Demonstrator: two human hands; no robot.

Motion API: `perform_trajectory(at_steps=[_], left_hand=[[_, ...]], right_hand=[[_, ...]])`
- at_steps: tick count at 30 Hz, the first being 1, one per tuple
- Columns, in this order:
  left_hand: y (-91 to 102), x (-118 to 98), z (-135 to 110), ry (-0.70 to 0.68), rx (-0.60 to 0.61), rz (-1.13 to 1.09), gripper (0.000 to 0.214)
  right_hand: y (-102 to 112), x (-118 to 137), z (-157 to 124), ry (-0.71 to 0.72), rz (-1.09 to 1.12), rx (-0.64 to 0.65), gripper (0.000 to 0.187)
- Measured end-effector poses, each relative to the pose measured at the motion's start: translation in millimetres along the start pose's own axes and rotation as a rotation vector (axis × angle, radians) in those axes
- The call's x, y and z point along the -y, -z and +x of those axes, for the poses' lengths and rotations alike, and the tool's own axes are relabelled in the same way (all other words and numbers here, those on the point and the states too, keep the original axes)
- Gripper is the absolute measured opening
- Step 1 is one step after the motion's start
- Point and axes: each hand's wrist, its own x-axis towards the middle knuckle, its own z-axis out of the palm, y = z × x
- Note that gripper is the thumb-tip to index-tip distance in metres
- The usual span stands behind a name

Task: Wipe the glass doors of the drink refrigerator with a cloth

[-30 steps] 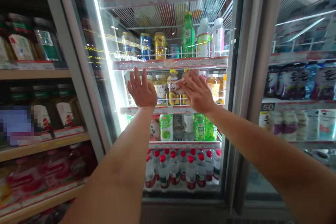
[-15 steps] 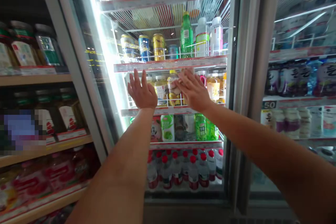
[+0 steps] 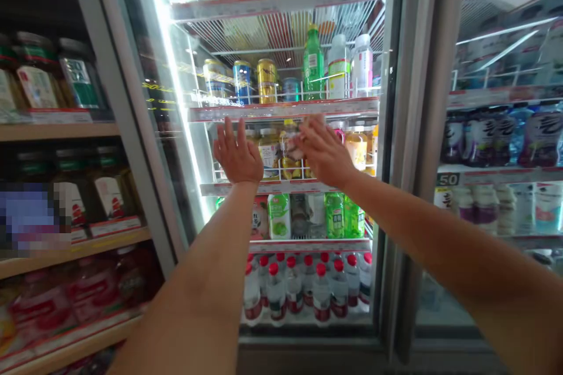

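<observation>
1. Closest thing: left hand (image 3: 237, 152), just left of frame center, fingers spread, looks flat on the glass, nothing in it.
2. Right hand (image 3: 328, 149), a bit right of center, fingers extended and close together. There's a pale blurry patch (image 3: 295, 145) by its fingertips, but I honestly can't tell what it is or if it's gripped.
3. Glass cooler door (image 3: 215, 98) fills the middle of the frame, right at both hands, with reflected lettering left of center.
4. Behind it, upper middle: gold can (image 3: 267, 81) and green bottle (image 3: 313, 64) on one shelf.
5. Lower middle: red-capped bottles (image 3: 290, 284) on the bottom level.
</observation>
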Motion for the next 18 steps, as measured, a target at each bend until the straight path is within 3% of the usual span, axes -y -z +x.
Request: perform_trajectory(at_steps=[2, 4, 9, 11, 16, 18], left_hand=[[-0.1, -0.3, 0.2, 0.001, -0.009, -0.004, 0.060], [0.1, -0.6, 0.2, 0.001, -0.017, -0.001, 0.060], [0.3, -0.2, -0.1, -0.007, -0.023, 0.016, 0.060], [0.0, 0.5, 0.0, -0.002, -0.012, 0.007, 0.060], [-1.5, 1.8, 0.4, -0.003, -0.018, 0.007, 0.060], [-1.8, 1.8, 0.3, -0.010, -0.029, 0.020, 0.060]], right_hand=[[-2.9, 14.1, -7.5, 0.186, 0.028, 0.135, 0.048], [-0.6, 12.5, -3.0, 0.233, 0.019, 0.160, 0.045], [7.1, -24.5, 33.6, -0.201, -0.035, -0.133, 0.057], [4.2, -25.0, 35.8, -0.241, -0.018, -0.154, 0.062], [2.5, 0.6, 16.5, 0.199, 0.005, 0.161, 0.051], [9.9, -3.9, 19.1, 0.247, -0.023, 0.182, 0.046]])
